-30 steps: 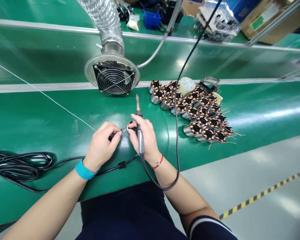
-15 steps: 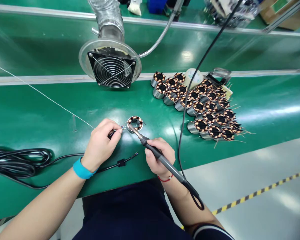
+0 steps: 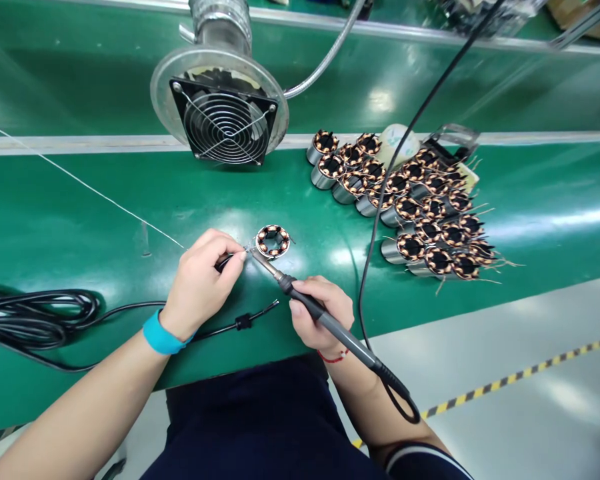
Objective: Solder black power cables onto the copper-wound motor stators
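My left hand [image 3: 203,280] is closed in a pinch on the end of a black cable [image 3: 223,263], whose thin wires stick out past the fingertips. My right hand [image 3: 325,312] grips a soldering iron [image 3: 341,339] like a pen. The iron's tip rests at the wires, just beside the left fingertips. Right next to that spot, a ring-shaped motor stator [image 3: 275,252] with copper windings stands on the green bench. A thin pale wire [image 3: 105,199] runs from the upper left down to my left hand; whether the fingers hold it is hidden.
Several wound stators [image 3: 410,248] stand grouped on the right, with the iron's black cord [image 3: 367,267] hanging across them. A fume extractor fan [image 3: 227,127] hangs above. Coiled black cable [image 3: 40,327] lies left. Another cable end [image 3: 267,309] lies before me.
The iron's tip has moved left, from the stator's rim to the wires at my left fingertips. The camera view has shifted slightly.
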### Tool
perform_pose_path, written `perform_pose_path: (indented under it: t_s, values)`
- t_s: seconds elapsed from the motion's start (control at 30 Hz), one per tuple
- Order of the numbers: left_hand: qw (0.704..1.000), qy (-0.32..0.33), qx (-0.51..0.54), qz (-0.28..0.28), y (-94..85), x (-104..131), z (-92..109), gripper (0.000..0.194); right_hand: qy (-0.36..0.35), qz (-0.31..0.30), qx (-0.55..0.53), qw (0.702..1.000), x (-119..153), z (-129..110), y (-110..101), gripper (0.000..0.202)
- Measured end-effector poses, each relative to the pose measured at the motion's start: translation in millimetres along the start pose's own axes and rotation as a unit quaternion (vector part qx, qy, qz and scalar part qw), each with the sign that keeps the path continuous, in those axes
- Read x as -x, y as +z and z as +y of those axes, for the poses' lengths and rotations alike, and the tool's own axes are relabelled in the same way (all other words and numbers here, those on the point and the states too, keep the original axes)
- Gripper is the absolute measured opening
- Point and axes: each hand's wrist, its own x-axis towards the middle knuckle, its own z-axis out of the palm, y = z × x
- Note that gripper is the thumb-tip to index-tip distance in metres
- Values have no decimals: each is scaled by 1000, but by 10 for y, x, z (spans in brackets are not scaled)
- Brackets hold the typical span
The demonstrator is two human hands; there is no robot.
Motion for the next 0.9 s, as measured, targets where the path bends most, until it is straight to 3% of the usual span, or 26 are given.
perform_pose_path:
  t_s: [0.77, 0.9]
  values:
    - [1000, 9, -14, 24, 14, -11, -19, 9, 12, 29, 15, 999, -4, 36, 1, 31]
    - [1000, 10, -8, 26, 15, -12, -20, 8, 23, -8, 28, 999, -86, 12, -12, 38]
